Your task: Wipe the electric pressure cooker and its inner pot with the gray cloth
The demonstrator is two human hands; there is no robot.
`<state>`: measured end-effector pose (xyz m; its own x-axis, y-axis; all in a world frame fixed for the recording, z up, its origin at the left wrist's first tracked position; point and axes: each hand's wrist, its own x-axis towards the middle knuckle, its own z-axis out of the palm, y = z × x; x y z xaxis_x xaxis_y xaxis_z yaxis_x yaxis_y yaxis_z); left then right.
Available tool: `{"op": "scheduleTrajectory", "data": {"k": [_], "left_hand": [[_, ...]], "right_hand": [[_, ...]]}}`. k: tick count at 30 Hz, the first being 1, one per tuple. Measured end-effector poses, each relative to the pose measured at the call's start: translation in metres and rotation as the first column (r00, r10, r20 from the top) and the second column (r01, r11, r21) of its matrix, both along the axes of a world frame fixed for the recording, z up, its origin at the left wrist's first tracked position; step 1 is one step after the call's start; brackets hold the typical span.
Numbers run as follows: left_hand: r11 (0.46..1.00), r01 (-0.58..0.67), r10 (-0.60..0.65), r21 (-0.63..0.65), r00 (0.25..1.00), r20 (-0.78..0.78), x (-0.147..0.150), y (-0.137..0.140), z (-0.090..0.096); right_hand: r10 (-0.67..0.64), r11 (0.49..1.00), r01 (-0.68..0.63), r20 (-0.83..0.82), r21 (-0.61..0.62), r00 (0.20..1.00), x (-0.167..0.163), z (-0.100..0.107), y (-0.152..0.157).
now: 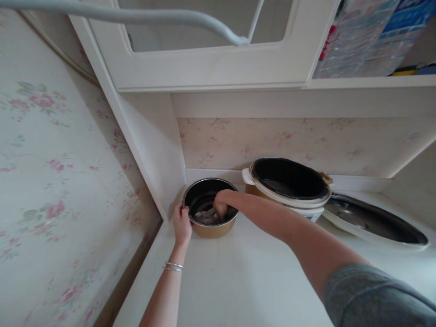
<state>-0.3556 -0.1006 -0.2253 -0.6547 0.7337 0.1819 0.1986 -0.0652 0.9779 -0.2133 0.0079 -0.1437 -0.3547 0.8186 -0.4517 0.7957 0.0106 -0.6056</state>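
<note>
A round pot [211, 231] with a black inside and a tan outside stands on the white counter, near the left side panel. My left hand [182, 223] is closed on the pot's left rim, thumb near the edge and fingers along the outer wall. Inside the pot, my right hand [221, 204] reaches down with its fingers bent against a pale, crumpled cloth [204, 216]. The fingertips are partly hidden and dim, and the cloth lies against the pot's bottom.
Right of the pot sits a larger oval cooker [289, 179] with a black inside and white handles. Its long lid [374, 222] lies inside-up beside it. A cabinet [211, 68] hangs overhead, with plastic-wrapped packs [371, 41] on its right shelf. A white bar [153, 16] crosses the top.
</note>
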Motion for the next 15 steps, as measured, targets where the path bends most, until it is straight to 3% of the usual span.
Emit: {"op": "scheduleTrajectory", "data": {"k": [3, 5, 12, 15], "left_hand": [[1.0, -0.009, 0.009, -0.005, 1.0, 0.002, 0.001, 0.0, 0.0], [1.0, -0.004, 0.004, 0.002, 1.0, -0.004, 0.001, -0.001, 0.001], [0.999, 0.007, -0.007, 0.032, 1.0, 0.0, 0.003, -0.002, 0.004], [0.999, 0.002, -0.002, 0.045, 1.0, -0.001, 0.003, -0.002, 0.004]], "right_hand": [[0.08, 0.984, -0.081, -0.009, -0.158, 0.997, -0.005, -0.003, -0.008], [0.114, 0.972, -0.125, -0.065, -0.2, 0.991, -0.012, -0.005, -0.012], [0.033, 0.998, -0.043, -0.181, -0.05, 0.983, -0.041, -0.003, -0.009], [0.121, 0.992, -0.128, -0.21, -0.019, 0.97, -0.041, -0.003, -0.017]]}}
